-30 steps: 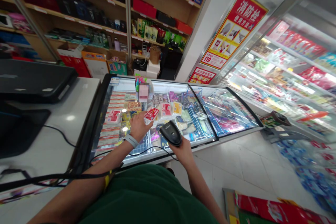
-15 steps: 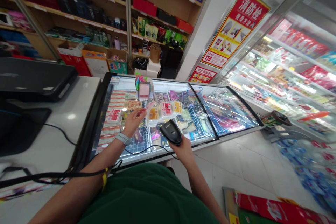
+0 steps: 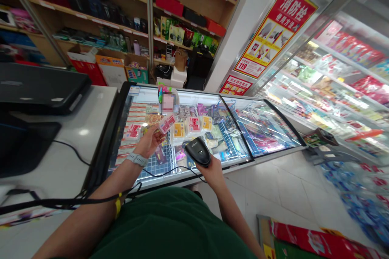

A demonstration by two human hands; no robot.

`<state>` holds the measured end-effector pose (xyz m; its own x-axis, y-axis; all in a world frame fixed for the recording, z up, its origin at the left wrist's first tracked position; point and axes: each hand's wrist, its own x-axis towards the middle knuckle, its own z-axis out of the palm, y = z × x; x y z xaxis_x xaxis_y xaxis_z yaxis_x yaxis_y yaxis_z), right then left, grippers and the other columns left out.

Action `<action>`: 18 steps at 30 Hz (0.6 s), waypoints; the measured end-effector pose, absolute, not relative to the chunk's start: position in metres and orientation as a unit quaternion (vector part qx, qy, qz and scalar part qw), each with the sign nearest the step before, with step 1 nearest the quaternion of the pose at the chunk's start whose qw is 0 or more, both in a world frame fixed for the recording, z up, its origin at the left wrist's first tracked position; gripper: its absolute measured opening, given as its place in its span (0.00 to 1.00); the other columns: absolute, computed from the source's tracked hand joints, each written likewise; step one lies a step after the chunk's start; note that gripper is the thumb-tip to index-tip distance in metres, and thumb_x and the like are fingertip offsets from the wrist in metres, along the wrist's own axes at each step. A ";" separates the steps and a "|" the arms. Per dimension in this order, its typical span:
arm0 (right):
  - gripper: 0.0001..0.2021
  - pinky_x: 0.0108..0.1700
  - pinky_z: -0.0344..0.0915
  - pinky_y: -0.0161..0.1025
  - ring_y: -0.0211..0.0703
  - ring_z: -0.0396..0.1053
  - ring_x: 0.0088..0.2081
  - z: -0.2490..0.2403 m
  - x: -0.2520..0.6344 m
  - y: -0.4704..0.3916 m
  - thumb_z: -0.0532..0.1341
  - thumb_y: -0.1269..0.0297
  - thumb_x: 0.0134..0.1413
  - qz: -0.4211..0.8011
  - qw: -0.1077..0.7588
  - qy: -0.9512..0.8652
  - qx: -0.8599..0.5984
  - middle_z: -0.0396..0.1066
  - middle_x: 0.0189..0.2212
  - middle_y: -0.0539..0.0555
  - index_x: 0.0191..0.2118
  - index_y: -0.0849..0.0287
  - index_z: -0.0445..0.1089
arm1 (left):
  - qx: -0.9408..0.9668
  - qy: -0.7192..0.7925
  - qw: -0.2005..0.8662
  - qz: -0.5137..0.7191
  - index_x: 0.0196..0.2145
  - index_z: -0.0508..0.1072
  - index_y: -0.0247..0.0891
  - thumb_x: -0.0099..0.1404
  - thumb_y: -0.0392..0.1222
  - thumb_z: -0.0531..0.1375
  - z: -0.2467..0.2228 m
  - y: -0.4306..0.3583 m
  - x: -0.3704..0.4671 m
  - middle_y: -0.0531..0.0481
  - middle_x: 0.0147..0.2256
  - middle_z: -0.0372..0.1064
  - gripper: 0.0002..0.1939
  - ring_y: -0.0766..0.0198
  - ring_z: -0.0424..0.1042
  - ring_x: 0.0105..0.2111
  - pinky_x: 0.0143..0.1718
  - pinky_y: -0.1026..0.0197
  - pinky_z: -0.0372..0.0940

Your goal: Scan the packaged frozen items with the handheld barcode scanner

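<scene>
My left hand (image 3: 149,141), a grey watch on its wrist, holds a small clear package with a pink-red label (image 3: 167,123), tilted above the freezer's glass top (image 3: 182,168). My right hand (image 3: 212,170) is wrapped round a black handheld scanner (image 3: 198,151), whose cable runs left over the glass. Just beyond the scanner are packages with a yellow label (image 3: 179,130), a red label (image 3: 194,124) and another yellow label (image 3: 206,123). A separate red-labelled package (image 3: 133,131) lies left of my left hand.
A white counter (image 3: 100,107) with a black device (image 3: 39,89) stands at the left. Shelves (image 3: 121,28) rise behind the freezer. A lit display fridge (image 3: 334,73) is at the right. Black cables (image 3: 69,201) cross near my left forearm.
The package in my left hand has turned, so its pink-red label now shows. My left hand has shifted slightly left and down. My right hand and the scanner have barely moved.
</scene>
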<state>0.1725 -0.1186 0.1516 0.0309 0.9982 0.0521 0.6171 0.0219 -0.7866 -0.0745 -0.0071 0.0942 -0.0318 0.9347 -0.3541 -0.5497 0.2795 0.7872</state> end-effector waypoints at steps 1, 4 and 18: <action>0.11 0.33 0.66 0.37 0.46 0.73 0.31 0.151 0.172 -0.118 0.65 0.63 0.43 0.285 0.329 -0.634 -0.640 0.77 0.28 0.52 0.35 0.60 0.74 | 0.206 0.441 0.670 0.560 0.38 0.72 0.40 0.59 0.52 0.62 0.094 -0.008 -0.076 0.49 0.33 0.77 0.14 0.64 0.75 0.32 0.31 0.63 0.69; 0.10 0.33 0.67 0.37 0.46 0.73 0.31 0.152 0.171 -0.118 0.65 0.63 0.42 0.280 0.325 -0.633 -0.644 0.77 0.28 0.52 0.34 0.60 0.74 | 0.182 0.413 0.695 0.560 0.37 0.73 0.41 0.60 0.50 0.62 0.093 -0.009 -0.081 0.50 0.32 0.77 0.12 0.63 0.76 0.33 0.32 0.63 0.70; 0.11 0.34 0.67 0.37 0.47 0.74 0.32 0.154 0.167 -0.115 0.65 0.63 0.43 0.304 0.325 -0.633 -0.633 0.77 0.28 0.52 0.35 0.60 0.73 | 0.175 0.383 0.739 0.526 0.41 0.76 0.37 0.64 0.53 0.56 0.094 -0.010 -0.088 0.43 0.37 0.78 0.18 0.59 0.77 0.37 0.33 0.59 0.71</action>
<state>0.1674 -0.1149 0.1536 0.0129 0.9996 0.0259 0.6048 0.0128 -0.7963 -0.0883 -0.0105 0.0939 0.1532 0.9114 -0.3818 -0.6430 0.3854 0.6619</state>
